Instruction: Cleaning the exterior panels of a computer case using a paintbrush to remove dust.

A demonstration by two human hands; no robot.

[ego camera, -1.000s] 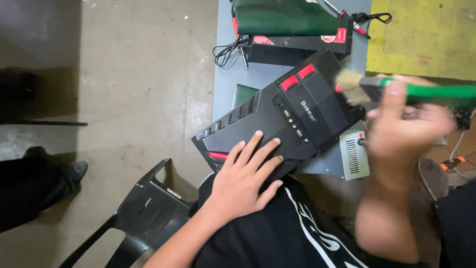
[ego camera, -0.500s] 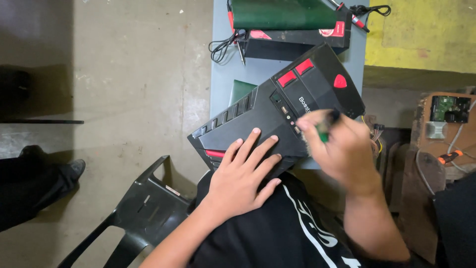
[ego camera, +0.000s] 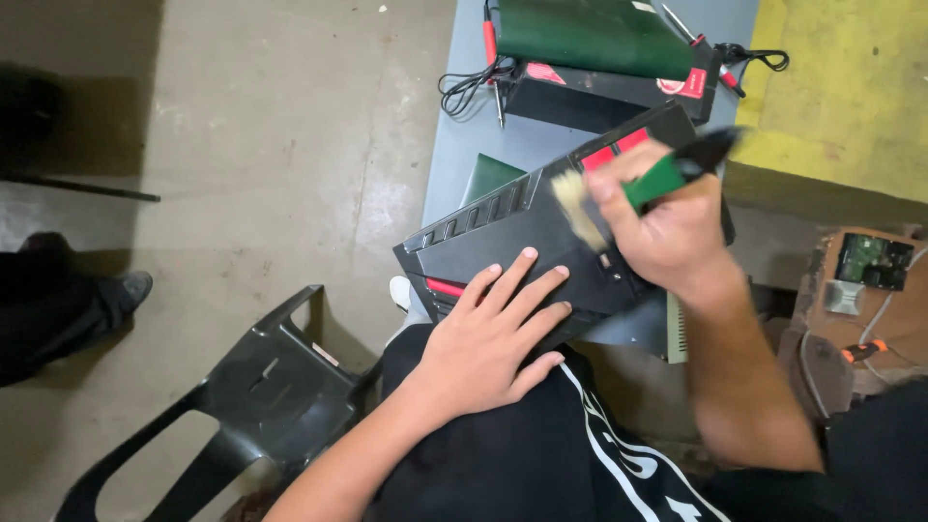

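The case, a black computer housing with red trim, lies tilted across the person's lap and the near edge of the grey desk. Its upper face is ribbed with a row of slanted vents toward its left end, a thin red strip shows on the edge just above the left hand, and two red panels sit at its far right end, partly behind the right hand.

Far left of both hands, a black plastic chair stands on the concrete floor, just beside the left forearm.

The left hand lies flat on the case's near side, fingers spread and holding nothing, only pressing down.

Beyond the left hand, on the desk, a dark green flat piece shows from behind the case, and farther off lie red-handled probes with coiled black leads.

The right hand is closed around the green handle of a brush, whose pale bristles touch the top of the case.

Beyond the right hand, a black and red box sits on the desk, with a green board on it.

Right of the right forearm, a hard drive rests on a brown surface.
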